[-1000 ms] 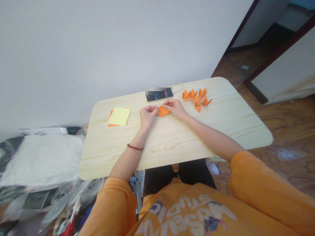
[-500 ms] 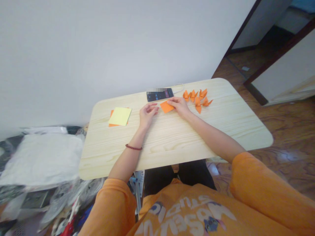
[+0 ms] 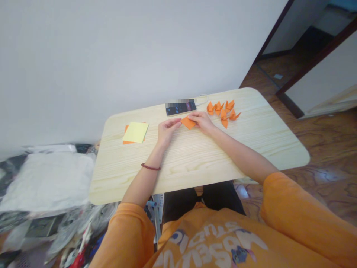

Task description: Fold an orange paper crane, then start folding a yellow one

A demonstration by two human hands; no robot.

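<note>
Orange paper (image 3: 188, 122), folded into a small flat wedge with a sharp left corner, sits between your two hands, near the middle of the pale pine tabletop (image 3: 251, 147). The fingers of your right hand (image 3: 203, 123) lie close together over the paper's right end, touching it, though you can't tell from this view whether the thumb pinches from below. Your left hand (image 3: 167, 133) is open, its fingers extended and together, with the tips just beside the paper's left corner; any contact there is too slight to tell. Beyond your hands lies a black smartphone (image 3: 180, 108). To its right stands a cluster of orange origami cranes (image 3: 223, 112). Well to your left, a yellow sticky note (image 3: 135, 132) rests on orange paper squares (image 3: 126, 130).
</note>
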